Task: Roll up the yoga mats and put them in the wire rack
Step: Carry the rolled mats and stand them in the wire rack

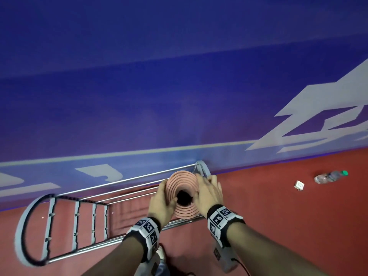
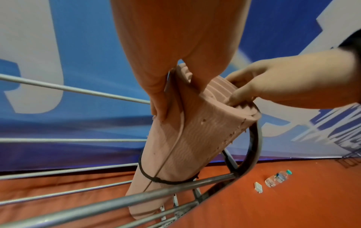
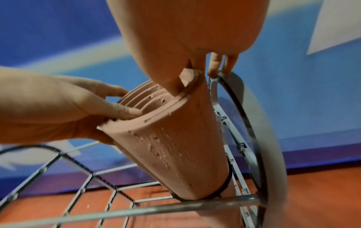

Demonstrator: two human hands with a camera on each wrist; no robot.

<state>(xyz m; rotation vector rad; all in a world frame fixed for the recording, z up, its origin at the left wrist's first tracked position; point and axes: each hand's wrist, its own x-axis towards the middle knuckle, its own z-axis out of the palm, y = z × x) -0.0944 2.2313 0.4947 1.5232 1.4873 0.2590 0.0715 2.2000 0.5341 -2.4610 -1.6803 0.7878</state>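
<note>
Flanking it, left hand (image 1: pixel 162 202) and right hand (image 1: pixel 209 193) clasp the rolled mat (image 1: pixel 181 181) in the wire rack (image 1: pixel 119 181)

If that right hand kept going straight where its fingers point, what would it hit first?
Probably the wire rack's end hoop: the fingertips of the right hand sit at it, beside the rolled mat; contact unclear.

A red floor (image 1: pixel 278 226) meets a blue wall (image 1: pixel 159 86) printed with large white shapes (image 1: pixel 310 108) and a pale stripe (image 1: pixel 119 154) low down. Off to the right, a clear plastic bottle (image 1: pixel 329 177) lies on its side on the floor (green cap, label unreadable). Near it, not touching, sits a small white square object (image 1: pixel 299 185), too small to identify.
</note>
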